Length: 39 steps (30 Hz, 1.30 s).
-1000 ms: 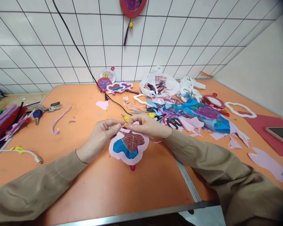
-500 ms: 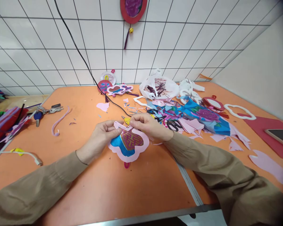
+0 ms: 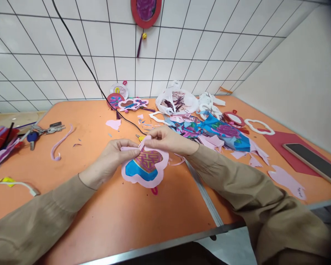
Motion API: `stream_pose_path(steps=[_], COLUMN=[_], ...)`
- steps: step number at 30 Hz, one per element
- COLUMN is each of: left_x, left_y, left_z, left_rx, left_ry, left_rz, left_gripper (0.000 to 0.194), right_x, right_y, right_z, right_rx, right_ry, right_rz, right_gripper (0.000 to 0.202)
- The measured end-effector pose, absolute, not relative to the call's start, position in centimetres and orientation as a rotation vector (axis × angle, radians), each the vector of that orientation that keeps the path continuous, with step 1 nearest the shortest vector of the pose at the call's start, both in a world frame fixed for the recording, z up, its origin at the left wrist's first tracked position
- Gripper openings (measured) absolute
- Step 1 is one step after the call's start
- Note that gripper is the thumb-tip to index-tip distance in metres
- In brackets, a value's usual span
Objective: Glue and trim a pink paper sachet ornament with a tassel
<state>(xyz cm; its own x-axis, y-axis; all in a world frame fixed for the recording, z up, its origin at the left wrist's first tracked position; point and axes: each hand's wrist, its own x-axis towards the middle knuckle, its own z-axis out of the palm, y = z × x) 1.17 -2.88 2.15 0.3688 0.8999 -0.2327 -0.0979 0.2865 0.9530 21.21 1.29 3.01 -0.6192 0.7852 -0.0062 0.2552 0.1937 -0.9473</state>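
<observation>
Left hand (image 3: pixel 107 158) and right hand (image 3: pixel 173 140) pinch a pink-edged ornament (image 3: pixel 145 173). Keys (image 3: pixel 53 129) lie far left on the desk (image 3: pixel 110 224)

The orange table (image 3: pixel 99 217) has a metal-trimmed near edge. Close to its far edge lie a cluster of ornaments (image 3: pixel 128 105) and a white plastic bag (image 3: pixel 189 101). Toward the far left corner are keys (image 3: pixel 54 129) and a curled lilac strip (image 3: pixel 59 141); a white cable (image 3: pixel 20 184) crosses the left edge. Blue floral cloth (image 3: pixel 231 133) sits right of centre, a red sheet (image 3: pixel 292 160) near the right edge
</observation>
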Motion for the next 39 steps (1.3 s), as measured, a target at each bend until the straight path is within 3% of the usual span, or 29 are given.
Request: stream_pose_path(steps=[3, 7, 12, 19, 26, 29, 39], left_x=[1.5, 1.7, 1.5, 1.4, 2.1, 2.4, 2.2], left_y=[-3.3, -4.4, -5.8, -6.2, -7.2, -7.4, -7.4], left_z=[2.2, 2.3, 2.8, 2.1, 1.9, 1.5, 0.6], left_rx=[1.019, 0.948, 1.098, 1.399, 1.182, 1.123, 1.107], left_ry=[1.060, 1.070, 1.096, 1.176, 1.069, 1.070, 1.063], left_rz=[0.917, 0.985, 0.810, 1.011, 1.084, 1.106, 1.126], left_gripper=[0.026, 0.031, 0.033, 0.017, 0.028, 0.025, 0.034], right_x=[21.6, 22.0, 21.8, 21.3, 20.8, 20.7, 20.1], right_y=[1.0, 0.3, -0.4, -0.8, -0.4, -0.6, -1.3], right_z=[3.7, 3.4, 3.3, 4.0, 3.2, 3.3, 2.8], right_rx=[-0.954, -0.977, -0.976, -0.823, -0.801, -0.828, -0.759], right_ry=[-1.931, -1.985, -2.107, -2.292, -2.300, -2.250, -2.207], right_rz=[1.322, 1.272, 1.239, 1.261, 1.129, 1.109, 1.182], right_gripper=[0.044, 0.035, 0.025, 0.020, 0.024, 0.023, 0.024])
